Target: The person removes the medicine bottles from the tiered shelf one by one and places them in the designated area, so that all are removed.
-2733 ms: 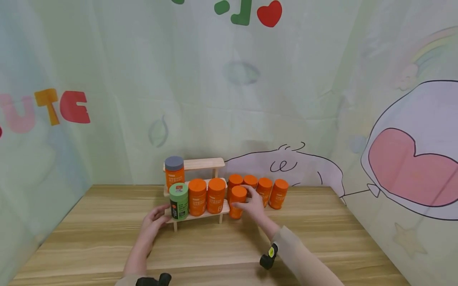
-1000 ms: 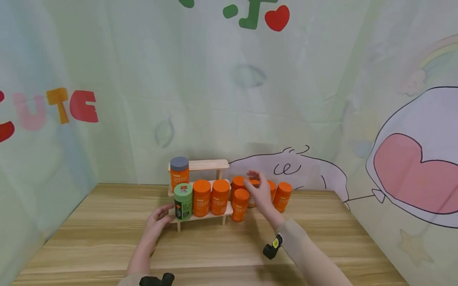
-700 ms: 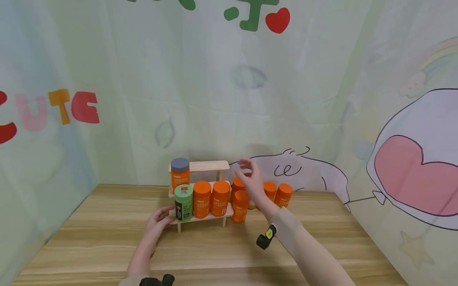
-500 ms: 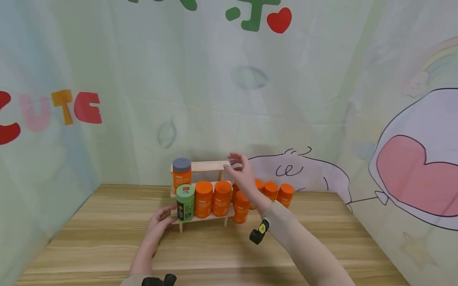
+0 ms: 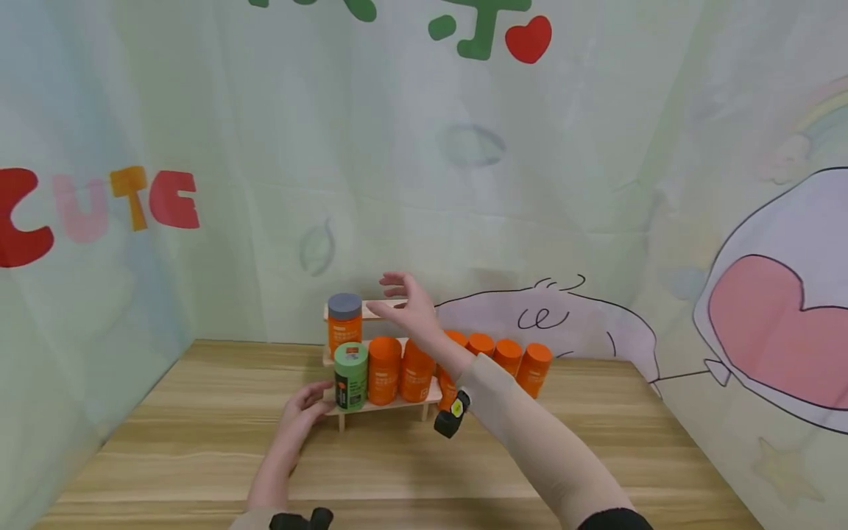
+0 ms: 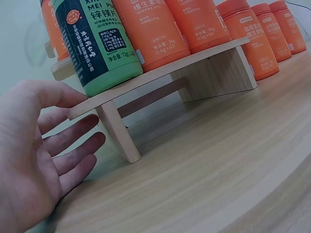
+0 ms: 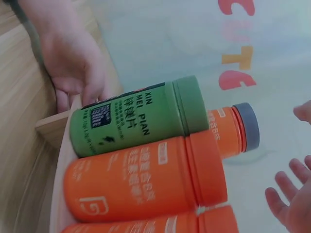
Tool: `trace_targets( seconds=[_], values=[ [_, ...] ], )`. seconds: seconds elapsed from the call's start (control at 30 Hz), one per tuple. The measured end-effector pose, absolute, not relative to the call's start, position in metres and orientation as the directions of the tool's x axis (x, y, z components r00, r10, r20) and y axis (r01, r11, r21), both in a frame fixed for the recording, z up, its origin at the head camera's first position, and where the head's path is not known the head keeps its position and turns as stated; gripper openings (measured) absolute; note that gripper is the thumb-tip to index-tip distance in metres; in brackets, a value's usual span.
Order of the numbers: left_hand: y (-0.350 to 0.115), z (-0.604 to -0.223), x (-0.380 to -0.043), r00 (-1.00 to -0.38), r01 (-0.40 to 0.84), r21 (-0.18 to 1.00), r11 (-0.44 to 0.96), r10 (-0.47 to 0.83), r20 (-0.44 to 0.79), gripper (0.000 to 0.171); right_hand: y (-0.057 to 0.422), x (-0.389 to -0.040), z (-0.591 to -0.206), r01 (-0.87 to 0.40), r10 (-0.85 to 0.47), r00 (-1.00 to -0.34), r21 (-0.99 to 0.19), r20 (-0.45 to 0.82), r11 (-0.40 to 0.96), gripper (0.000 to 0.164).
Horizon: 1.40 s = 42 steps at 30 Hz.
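The left hand pinches the left end of the lowest step on a pale wooden tiered stand. Just right of that grip stand a green cylindrical jar, then two orange cylindrical bottles. The right hand, fingers spread and holding nothing, hangs by the top step; to its left is a grey-lidded orange bottle, behind the jar. Beyond both hands rises a printed pale-green cloth backdrop.

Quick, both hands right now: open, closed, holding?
Left hand: holding the wooden rack by its end.
Right hand: open, holding nothing.
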<state>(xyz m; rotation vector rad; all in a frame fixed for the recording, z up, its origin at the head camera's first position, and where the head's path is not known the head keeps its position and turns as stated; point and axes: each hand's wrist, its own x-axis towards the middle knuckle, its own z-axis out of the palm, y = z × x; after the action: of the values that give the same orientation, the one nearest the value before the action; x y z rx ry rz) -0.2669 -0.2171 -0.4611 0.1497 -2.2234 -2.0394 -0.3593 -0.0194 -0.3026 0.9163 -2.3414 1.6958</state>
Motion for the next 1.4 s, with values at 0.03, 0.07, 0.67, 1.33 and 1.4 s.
trace_targets(
  seconds=[0.03, 0.07, 0.67, 1.33, 1.4],
  values=[
    [-0.216, -0.461, -0.267, -0.987, 0.013, 0.996, 0.086, -0.156, 0.026, 0.049, -0.021, -0.36, -0.302, -0.512, -0.418, -0.815, -0.837, 0.402, 0.193, 0.058],
    [-0.216, -0.46, -0.267, -0.987, 0.013, 0.997, 0.082, -0.159, 0.026, 0.049, -0.023, -0.361, -0.301, -0.5, -0.429, -0.817, -0.845, 0.386, 0.191, 0.059],
    [-0.219, -0.459, -0.267, -0.99, -0.004, 0.998, 0.064, -0.14, 0.005, 0.053, -0.057, -0.374, -0.301, -0.449, -0.591, -0.788, -0.817, 0.171, 0.363, 0.077],
    [-0.215, -0.459, -0.266, -0.989, -0.007, 0.997, 0.074, -0.15, 0.005, 0.051, -0.061, -0.377, -0.313, -0.434, -0.619, -0.773, -0.826, 0.138, 0.359, 0.07],
    [-0.215, -0.459, -0.266, -0.988, -0.007, 0.997, 0.074, -0.153, 0.004, 0.051, -0.062, -0.377, -0.314, -0.433, -0.609, -0.781, -0.822, 0.136, 0.371, 0.07]
  ],
)
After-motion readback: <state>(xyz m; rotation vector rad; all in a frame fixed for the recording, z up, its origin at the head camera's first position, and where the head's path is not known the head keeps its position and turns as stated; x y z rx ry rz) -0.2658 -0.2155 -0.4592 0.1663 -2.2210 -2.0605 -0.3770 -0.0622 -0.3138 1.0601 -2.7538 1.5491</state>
